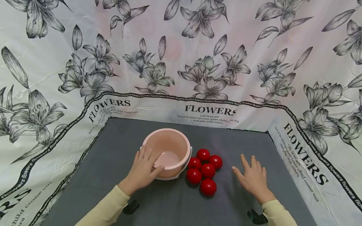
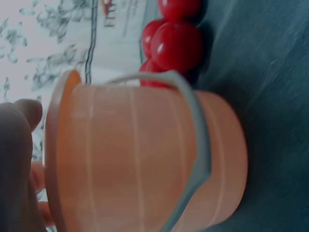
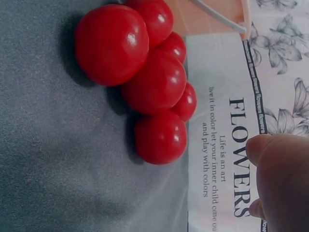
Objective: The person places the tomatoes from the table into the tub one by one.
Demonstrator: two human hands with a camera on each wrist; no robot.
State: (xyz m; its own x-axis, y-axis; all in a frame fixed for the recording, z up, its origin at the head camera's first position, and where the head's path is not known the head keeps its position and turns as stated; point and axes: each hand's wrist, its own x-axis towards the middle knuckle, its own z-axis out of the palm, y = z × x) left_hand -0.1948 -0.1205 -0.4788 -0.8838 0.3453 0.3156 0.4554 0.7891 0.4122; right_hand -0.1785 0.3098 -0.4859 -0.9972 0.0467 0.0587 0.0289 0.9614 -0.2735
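A pink bucket (image 1: 169,153) stands upright on the dark table, its pale handle (image 2: 195,125) hanging down along its side. My left hand (image 1: 145,169) reaches over the bucket's near left rim, fingers extended across its opening. In the left wrist view, the thumb and fingertips show just above the rim. Several glossy red balls (image 1: 207,170) lie clustered right of the bucket. To their right, my right hand (image 1: 251,177) hovers with spread fingers and holds nothing. The right wrist view shows the balls (image 3: 154,82) lying apart from the right hand (image 3: 285,179).
The dark grey tabletop (image 1: 127,131) extends around the bucket and balls. A white cloth (image 1: 158,108) printed with flowers and lettering borders it at the back and both sides.
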